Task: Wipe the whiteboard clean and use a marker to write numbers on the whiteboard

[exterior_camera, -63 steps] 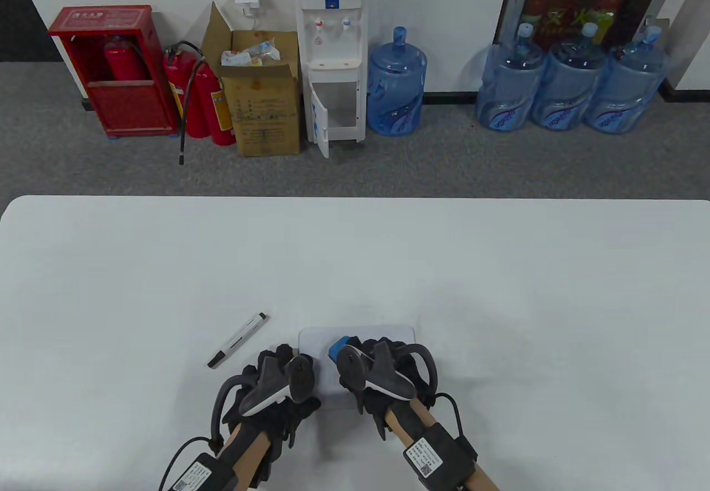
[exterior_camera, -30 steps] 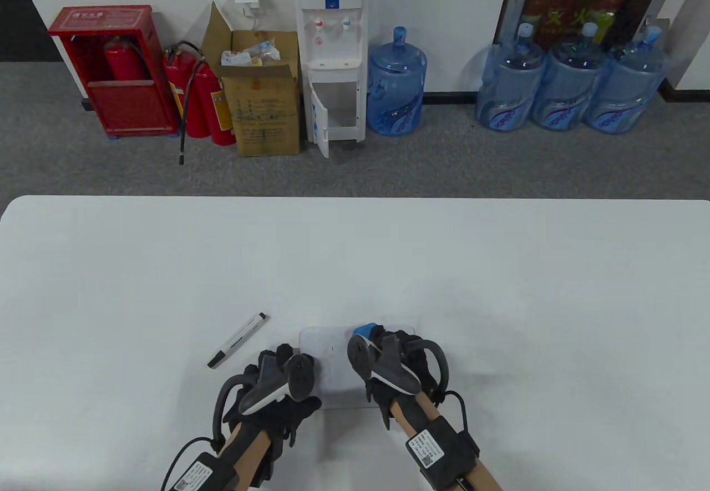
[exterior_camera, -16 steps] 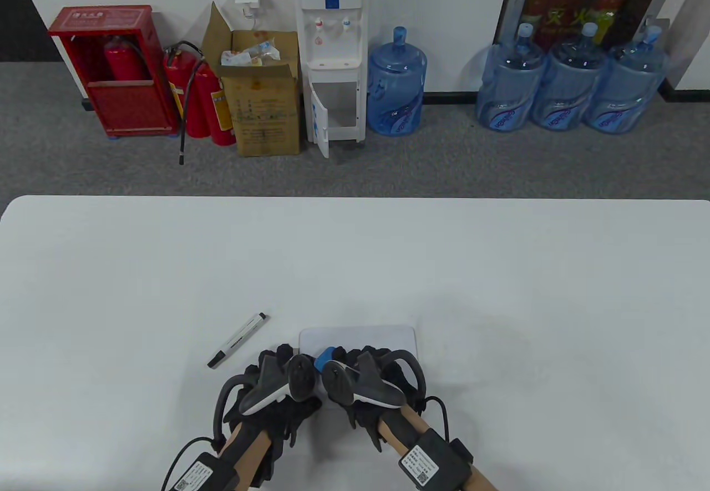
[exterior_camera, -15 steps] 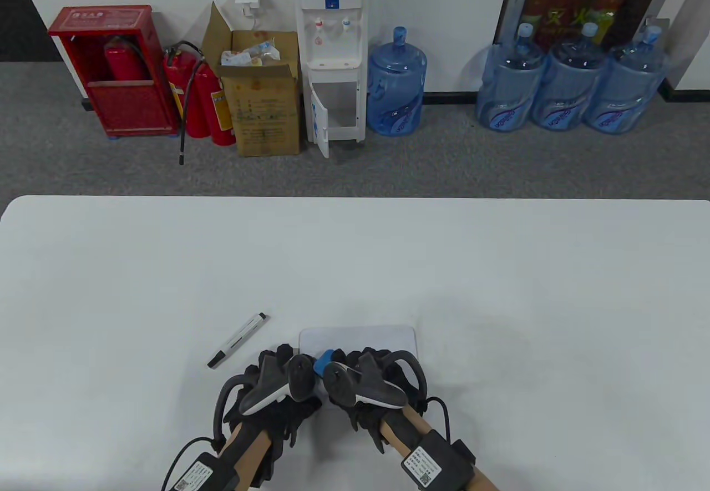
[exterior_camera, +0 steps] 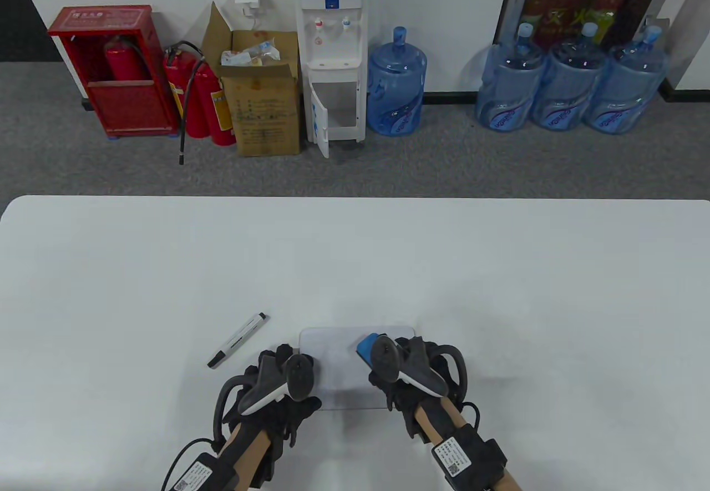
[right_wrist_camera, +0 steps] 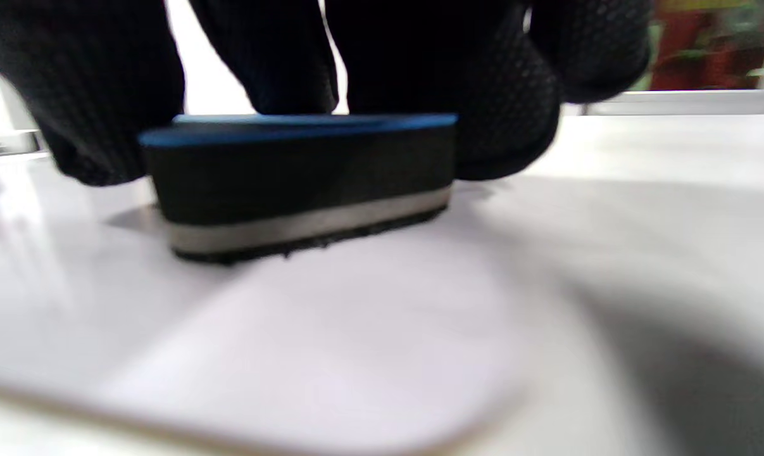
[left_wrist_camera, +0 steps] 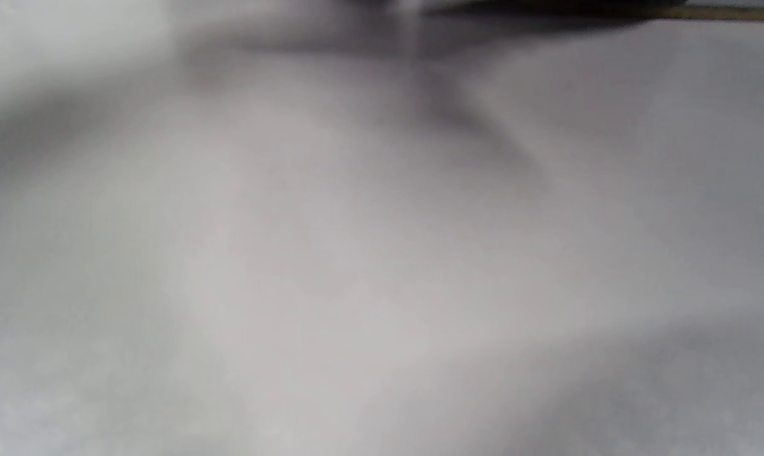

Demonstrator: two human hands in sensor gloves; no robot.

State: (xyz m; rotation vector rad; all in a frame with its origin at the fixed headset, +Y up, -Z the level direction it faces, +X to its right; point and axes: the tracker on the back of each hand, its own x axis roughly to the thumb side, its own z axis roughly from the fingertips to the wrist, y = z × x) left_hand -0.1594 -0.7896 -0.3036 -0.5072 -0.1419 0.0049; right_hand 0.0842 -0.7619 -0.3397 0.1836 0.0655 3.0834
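Gripping the eraser (right_wrist_camera: 299, 183) flat on the whiteboard (exterior_camera: 338, 369), my right hand (exterior_camera: 413, 374) sits at its right end; my left hand (exterior_camera: 277, 388) braces its left edge, finger pose hidden.

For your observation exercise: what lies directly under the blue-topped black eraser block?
The blue-topped black eraser block sits flat on the small white rectangular whiteboard, gripped by the right hand. Whether any marks remain beneath the eraser cannot be seen; it covers that patch.
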